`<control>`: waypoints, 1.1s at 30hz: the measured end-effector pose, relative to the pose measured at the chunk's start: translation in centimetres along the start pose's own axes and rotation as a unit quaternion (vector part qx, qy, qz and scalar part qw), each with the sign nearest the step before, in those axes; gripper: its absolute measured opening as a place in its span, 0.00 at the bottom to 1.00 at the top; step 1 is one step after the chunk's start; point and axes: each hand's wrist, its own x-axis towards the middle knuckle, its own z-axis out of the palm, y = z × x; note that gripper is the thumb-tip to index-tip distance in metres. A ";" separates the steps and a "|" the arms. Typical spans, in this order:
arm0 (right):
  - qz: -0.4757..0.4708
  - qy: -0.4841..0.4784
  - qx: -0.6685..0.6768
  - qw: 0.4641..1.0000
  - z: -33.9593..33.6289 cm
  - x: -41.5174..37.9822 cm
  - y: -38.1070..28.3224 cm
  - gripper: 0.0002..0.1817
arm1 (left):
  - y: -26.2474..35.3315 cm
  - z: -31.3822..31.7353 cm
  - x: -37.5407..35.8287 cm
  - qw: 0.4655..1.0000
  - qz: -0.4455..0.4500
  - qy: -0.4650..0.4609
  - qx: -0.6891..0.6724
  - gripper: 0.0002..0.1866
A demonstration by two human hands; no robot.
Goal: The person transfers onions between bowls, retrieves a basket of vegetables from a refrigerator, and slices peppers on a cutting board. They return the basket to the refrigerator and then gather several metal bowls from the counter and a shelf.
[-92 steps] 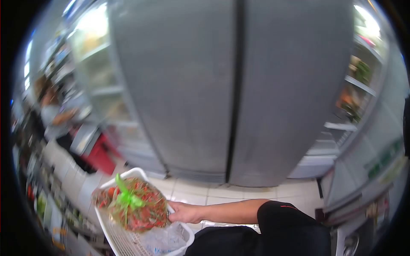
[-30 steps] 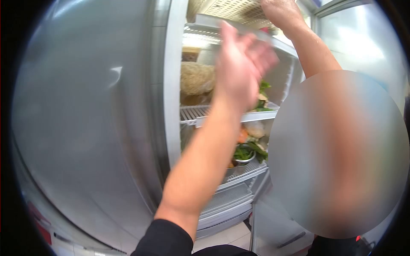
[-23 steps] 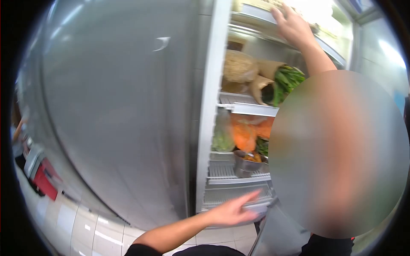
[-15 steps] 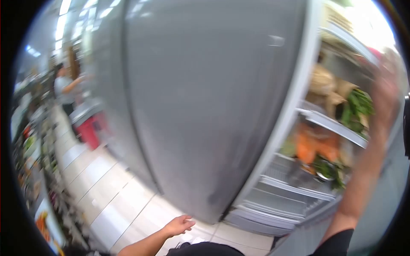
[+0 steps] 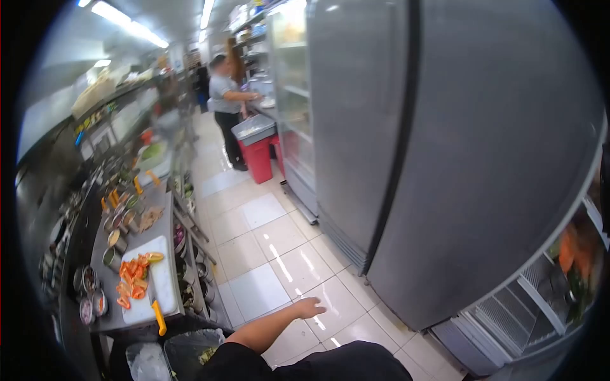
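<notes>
Hands: left (image 5: 309, 308) empty, fingers spread over floor tiles (image 5: 267, 235), pointing toward fridge (image 5: 445, 159); right unseen.

No words, labels or numbers can be read here. The big grey fridge doors (image 5: 457, 146), up and to the right of the open left hand (image 5: 309, 308), are plain. The small coloured tags on the shelf (image 5: 105, 114) far off to its left are too blurry to read.
</notes>
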 end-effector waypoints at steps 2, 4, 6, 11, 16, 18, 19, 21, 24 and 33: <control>0.011 -0.015 -0.016 1.000 0.6 -0.7 -0.4 0.37 | -6.2 -0.6 -2.6 0.998 -0.053 0.017 0.002 0.41; 0.015 -0.032 -0.033 0.999 0.9 -0.6 -0.7 0.37 | -11.4 1.7 -6.5 0.992 -0.115 0.034 -0.037 0.39; 0.015 -0.039 -0.057 0.998 0.9 -0.1 -1.4 0.37 | -14.9 3.4 -11.2 0.983 -0.157 0.074 -0.068 0.37; 0.007 0.002 -0.087 0.996 0.9 0.3 -6.1 0.37 | -23.9 12.9 -18.6 0.955 -0.263 0.050 -0.127 0.37; -0.127 -0.060 0.035 0.990 3.5 -3.2 -21.2 0.37 | -24.1 16.9 -26.4 0.904 -0.362 0.004 -0.226 0.39; -0.197 -0.259 0.087 0.942 6.6 -6.6 -31.3 0.37 | -24.4 17.6 -29.0 0.889 -0.369 0.026 -0.271 0.40; -0.245 -0.366 0.086 0.894 7.8 -8.9 -36.5 0.37 | -24.5 17.3 -29.8 0.881 -0.371 0.042 -0.292 0.40; -0.339 -0.536 0.129 0.763 10.4 -13.6 -44.5 0.43 | -24.5 15.8 -30.9 0.875 -0.392 0.040 -0.280 0.40; -0.312 -0.646 0.296 0.630 11.2 -19.4 -52.0 0.42 | -24.4 13.1 -30.1 0.862 -0.383 0.026 -0.332 0.41; -0.307 -0.698 0.172 0.624 28.2 -23.5 -49.4 0.48 | -27.9 0.1 -14.2 0.845 -0.284 0.128 -0.435 0.39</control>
